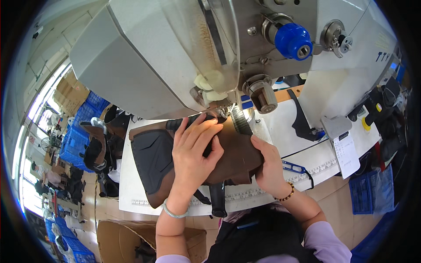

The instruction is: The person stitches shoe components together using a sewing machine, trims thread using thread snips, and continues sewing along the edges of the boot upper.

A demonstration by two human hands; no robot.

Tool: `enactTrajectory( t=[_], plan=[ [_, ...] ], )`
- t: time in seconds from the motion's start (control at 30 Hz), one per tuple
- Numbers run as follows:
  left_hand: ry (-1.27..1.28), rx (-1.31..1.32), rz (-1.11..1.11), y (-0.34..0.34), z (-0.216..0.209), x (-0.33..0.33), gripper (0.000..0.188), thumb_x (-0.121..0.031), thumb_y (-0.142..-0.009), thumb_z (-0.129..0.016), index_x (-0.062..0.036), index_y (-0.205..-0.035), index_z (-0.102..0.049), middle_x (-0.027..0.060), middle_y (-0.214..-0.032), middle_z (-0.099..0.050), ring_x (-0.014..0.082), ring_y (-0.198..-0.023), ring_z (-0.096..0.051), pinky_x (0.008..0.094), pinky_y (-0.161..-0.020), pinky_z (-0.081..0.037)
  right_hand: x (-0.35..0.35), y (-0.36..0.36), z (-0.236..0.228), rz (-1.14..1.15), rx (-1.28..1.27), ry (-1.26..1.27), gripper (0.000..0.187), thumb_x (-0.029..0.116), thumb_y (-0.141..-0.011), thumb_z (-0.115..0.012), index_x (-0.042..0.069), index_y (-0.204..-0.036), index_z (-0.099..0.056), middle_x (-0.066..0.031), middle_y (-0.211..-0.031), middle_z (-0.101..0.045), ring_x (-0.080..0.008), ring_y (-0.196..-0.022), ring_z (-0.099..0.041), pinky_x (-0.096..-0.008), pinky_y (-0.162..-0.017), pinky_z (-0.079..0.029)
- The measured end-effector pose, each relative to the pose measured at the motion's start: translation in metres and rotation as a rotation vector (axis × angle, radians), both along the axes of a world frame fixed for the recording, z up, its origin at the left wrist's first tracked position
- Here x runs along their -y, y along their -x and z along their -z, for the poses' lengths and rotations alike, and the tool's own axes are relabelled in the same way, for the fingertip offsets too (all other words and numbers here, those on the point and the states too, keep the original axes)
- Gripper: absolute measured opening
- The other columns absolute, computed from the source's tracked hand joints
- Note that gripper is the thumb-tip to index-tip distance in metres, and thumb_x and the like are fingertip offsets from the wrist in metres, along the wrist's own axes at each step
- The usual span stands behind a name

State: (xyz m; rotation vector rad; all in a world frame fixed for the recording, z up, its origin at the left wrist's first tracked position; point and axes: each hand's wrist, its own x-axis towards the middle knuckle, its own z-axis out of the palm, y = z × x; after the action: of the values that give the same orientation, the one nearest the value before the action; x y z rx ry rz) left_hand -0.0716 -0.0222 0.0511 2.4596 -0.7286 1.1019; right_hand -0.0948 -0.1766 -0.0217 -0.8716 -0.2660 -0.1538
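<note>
A brown and black boot upper lies under the head of a grey sewing machine. Its ribbed black strip is near the lit needle area. My left hand rests on the upper with fingers stretched forward, just left of the needle area; a raised black panel shows beside it. At the right edge of the upper, my right hand grips it, thumb on top and fingers partly hidden beneath. A black strap-like part hangs off the near side of the upper.
The white table has a printed ruler along its front. To the right lie a curved black piece, a blue tool and a clipboard. Boots and blue crates stand left; a cardboard box is below.
</note>
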Motion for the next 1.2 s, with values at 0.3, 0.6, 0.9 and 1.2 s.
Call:
enactTrajectory(
  t=[0.3,0.6,0.9,1.2],
  plan=[
    [-0.011,0.144,0.037,-0.006,0.023,-0.007,0.037,0.002,-0.065,-0.062,-0.0129,-0.098,-0.067,0.0022,-0.103,-0.062,0.0242,-0.108,-0.057,0.0445,-0.098,-0.038,0.001,0.002,-0.015,-0.134,-0.292,-0.178,0.024,0.021,-0.093,-0.05,0.0,-0.101,-0.059,-0.0044,-0.097,-0.06,-0.0106,-0.087,-0.055,-0.0259,-0.079,-0.044],
    [-0.039,0.084,0.009,0.003,0.016,-0.001,0.035,0.001,-0.067,-0.063,-0.0104,-0.099,-0.067,0.0051,-0.104,-0.061,0.0268,-0.11,-0.055,0.0447,-0.098,-0.038,0.006,-0.008,-0.019,-0.273,-0.161,0.025,0.026,0.014,-0.087,-0.059,-0.002,-0.108,-0.058,-0.0035,-0.096,-0.063,-0.0071,-0.083,-0.057,-0.0213,-0.073,-0.046],
    [-0.023,0.04,-0.035,0.006,0.009,0.002,0.032,-0.001,-0.066,-0.062,-0.0105,-0.097,-0.067,0.0049,-0.103,-0.061,0.0264,-0.109,-0.056,0.0444,-0.098,-0.036,0.001,-0.005,-0.023,-0.309,-0.232,-0.138,0.025,0.01,-0.086,-0.059,-0.004,-0.107,-0.058,-0.0064,-0.096,-0.063,-0.0094,-0.082,-0.059,-0.0232,-0.072,-0.048],
    [-0.002,0.06,-0.034,0.001,0.011,0.002,0.035,0.0,-0.065,-0.061,-0.0099,-0.099,-0.066,0.0061,-0.104,-0.06,0.0266,-0.104,-0.057,0.0449,-0.097,-0.038,-0.003,-0.013,-0.024,-0.294,-0.219,-0.144,0.025,0.011,-0.087,-0.059,-0.004,-0.107,-0.058,-0.0057,-0.097,-0.063,-0.0077,-0.083,-0.058,-0.0215,-0.072,-0.047]
  ],
)
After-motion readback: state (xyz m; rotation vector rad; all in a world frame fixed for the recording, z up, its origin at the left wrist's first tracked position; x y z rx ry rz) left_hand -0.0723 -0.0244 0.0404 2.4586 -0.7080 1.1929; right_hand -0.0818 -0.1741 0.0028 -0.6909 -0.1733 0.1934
